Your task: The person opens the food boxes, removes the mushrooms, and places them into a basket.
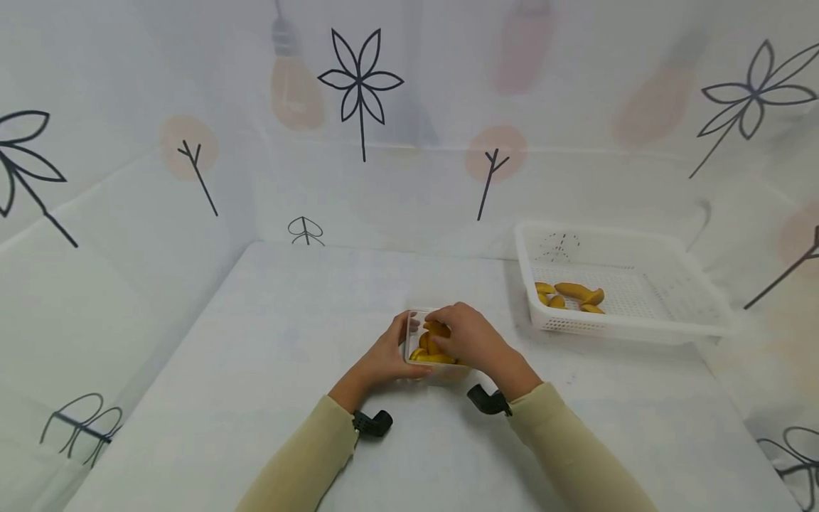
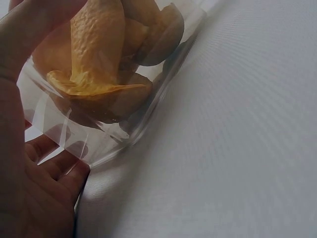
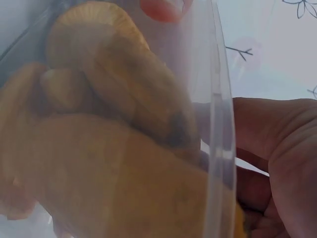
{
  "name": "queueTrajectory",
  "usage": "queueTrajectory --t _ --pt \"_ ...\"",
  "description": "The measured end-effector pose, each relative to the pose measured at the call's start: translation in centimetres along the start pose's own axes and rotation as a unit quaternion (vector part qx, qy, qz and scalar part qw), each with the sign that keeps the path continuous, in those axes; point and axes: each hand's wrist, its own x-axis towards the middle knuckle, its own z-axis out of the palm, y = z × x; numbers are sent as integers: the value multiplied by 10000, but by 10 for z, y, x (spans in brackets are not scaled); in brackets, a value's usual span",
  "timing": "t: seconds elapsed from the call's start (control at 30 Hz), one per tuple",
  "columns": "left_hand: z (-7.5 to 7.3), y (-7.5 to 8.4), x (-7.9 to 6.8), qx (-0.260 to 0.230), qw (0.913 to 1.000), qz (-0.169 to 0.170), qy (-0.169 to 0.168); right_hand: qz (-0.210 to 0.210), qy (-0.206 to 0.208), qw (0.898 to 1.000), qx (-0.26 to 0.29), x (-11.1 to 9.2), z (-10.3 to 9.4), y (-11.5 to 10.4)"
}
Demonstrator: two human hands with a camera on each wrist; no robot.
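Note:
A clear plastic box (image 1: 444, 374) stands on the white table, holding several yellow-brown mushrooms (image 1: 432, 358). My left hand (image 1: 382, 359) grips the box from its left side, thumb along the near wall and fingers around the far left. Over the box's right side, my right hand (image 1: 478, 343) reaches in and pinches a mushroom (image 1: 438, 328) between thumb and fingers. Through the clear wall in the left wrist view, a mushroom's thick stem and cap (image 2: 99, 49) show. The right wrist view has large mushrooms (image 3: 114, 163) behind the cloudy wall; part of the right hand's grip is hidden.
A white perforated plastic basket (image 1: 640, 328) stands at the back right, with several more mushrooms (image 1: 576, 291) in its left end. White printed cloth (image 1: 409, 199) hangs behind and beside the table (image 1: 307, 313).

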Motion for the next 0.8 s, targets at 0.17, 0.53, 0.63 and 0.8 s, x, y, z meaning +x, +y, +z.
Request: queueTrajectory --t 0.17,0.53,0.63,0.8 --pt "0 0 0 47 10000 11 -5 -261 233 9993 -153 -4 1 -1" --pt "1 -1 0 15 10000 -23 -11 -276 381 9988 -100 -10 2 2" --pt "1 -1 0 30 10000 -4 -8 -306 454 9985 -2 -12 -1 3" --pt "0 1 -1 82 10000 30 9 -353 687 9970 93 -14 -7 5"
